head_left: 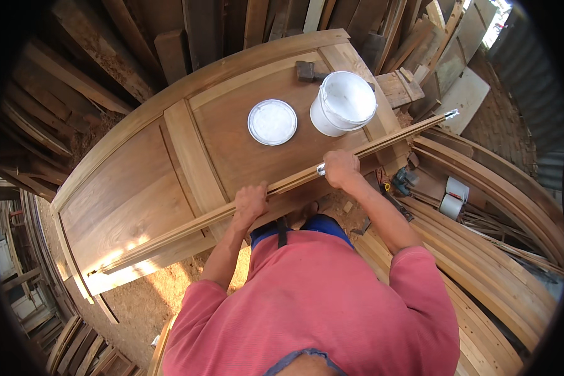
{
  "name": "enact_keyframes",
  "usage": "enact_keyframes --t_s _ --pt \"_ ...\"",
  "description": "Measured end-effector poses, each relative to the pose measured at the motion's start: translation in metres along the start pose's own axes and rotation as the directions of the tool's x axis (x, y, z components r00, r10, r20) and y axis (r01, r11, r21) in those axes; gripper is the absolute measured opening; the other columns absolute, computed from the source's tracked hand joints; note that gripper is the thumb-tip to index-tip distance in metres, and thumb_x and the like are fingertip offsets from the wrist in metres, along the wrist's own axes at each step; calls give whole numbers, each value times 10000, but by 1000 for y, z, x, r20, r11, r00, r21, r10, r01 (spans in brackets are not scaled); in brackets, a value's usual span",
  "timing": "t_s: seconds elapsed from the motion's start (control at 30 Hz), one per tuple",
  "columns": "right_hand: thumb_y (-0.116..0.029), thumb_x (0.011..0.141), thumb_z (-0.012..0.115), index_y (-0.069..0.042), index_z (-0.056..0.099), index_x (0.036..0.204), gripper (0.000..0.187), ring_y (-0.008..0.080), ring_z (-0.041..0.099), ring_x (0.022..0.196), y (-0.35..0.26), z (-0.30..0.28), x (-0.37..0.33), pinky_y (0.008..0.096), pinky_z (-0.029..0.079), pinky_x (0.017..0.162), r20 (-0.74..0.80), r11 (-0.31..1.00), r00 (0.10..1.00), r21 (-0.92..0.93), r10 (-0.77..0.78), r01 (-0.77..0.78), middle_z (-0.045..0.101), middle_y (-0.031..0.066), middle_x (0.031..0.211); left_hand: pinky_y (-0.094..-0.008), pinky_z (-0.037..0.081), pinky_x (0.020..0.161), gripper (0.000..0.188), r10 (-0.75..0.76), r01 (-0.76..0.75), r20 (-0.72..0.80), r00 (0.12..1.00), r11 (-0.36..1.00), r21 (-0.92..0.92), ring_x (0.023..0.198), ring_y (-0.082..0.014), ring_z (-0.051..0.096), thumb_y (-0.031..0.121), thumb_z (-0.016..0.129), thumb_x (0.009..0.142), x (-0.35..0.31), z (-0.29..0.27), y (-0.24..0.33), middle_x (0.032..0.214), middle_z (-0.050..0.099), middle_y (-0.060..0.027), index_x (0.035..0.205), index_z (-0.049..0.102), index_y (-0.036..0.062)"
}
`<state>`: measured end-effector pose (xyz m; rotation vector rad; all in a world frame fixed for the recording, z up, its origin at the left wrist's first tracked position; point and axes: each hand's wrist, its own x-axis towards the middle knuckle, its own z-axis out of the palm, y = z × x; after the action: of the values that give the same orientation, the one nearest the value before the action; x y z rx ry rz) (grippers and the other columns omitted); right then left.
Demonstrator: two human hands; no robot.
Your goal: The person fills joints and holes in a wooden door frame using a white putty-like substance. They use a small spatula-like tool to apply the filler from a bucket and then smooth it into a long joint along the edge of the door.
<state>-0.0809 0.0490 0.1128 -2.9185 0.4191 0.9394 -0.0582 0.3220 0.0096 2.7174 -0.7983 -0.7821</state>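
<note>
A long, narrow wooden strip (pixel 382 142) lies slantwise over the near side of a large panelled wooden door (pixel 244 150), with a whitish, shiny patch at its far right end. My left hand (pixel 250 203) is closed around the strip near its middle. Further right, my right hand (pixel 343 169) makes a fist over the strip; a small shiny, pale piece sticks out at its left side, and the rest is hidden by the fingers. Beyond my right hand stands a white bucket (pixel 324 119) with white material inside. Its round white lid (pixel 272 122) lies flat on the door panel.
A dark-headed mallet (pixel 305 71) lies behind the bucket. Several boards (pixel 203 31) lean along the far side. At the right are stacked long planks (pixel 476 263), a green power tool (pixel 404 180) and white rolls (pixel 454 197). Sawdust-coloured ground (pixel 150 294) shows at the lower left.
</note>
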Motion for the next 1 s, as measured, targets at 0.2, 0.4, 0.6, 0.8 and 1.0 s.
enact_keyframes --t_s 0.2,0.4,0.6,0.8,1.0 --pt "-110 841 680 -54 795 998 202 387 738 1014 34 -1 2 453 597 856 -71 984 985 93 157 -150 760 214 1039 -531 571 734 229 11 -11 -18 1000 1000 6 840 -422 722 163 696 798 -2 0 -2 859 730 -214 1019 662 111" --pt "-124 876 626 -67 793 971 200 389 736 1002 11 18 -2 470 585 877 -123 996 991 70 59 -50 760 211 1018 -534 570 725 237 6 -6 -26 1000 1000 -2 830 -428 720 159 694 785 -2 -6 2 842 726 -214 1014 660 107" --pt "-106 844 649 -69 796 942 180 371 742 986 40 8 -2 454 592 843 -168 971 967 176 191 -161 758 214 1000 -542 569 735 241 -6 6 -5 1000 1000 10 847 -428 721 172 698 793 -4 -6 1 870 734 -209 1023 661 111" --pt "-122 823 668 -39 788 953 195 419 729 984 23 30 -1 494 587 859 -156 985 986 169 53 -26 743 249 962 -543 572 754 246 8 -8 3 1000 1000 21 866 -431 722 168 698 792 -1 -9 5 892 736 -216 1029 663 109" --pt "-207 872 681 -56 758 927 179 429 699 913 80 21 -36 493 550 792 -398 901 904 432 155 35 724 226 914 -532 578 766 299 -6 5 26 1000 1000 24 879 -430 724 157 695 789 -3 -6 -2 913 741 -220 1083 672 112"
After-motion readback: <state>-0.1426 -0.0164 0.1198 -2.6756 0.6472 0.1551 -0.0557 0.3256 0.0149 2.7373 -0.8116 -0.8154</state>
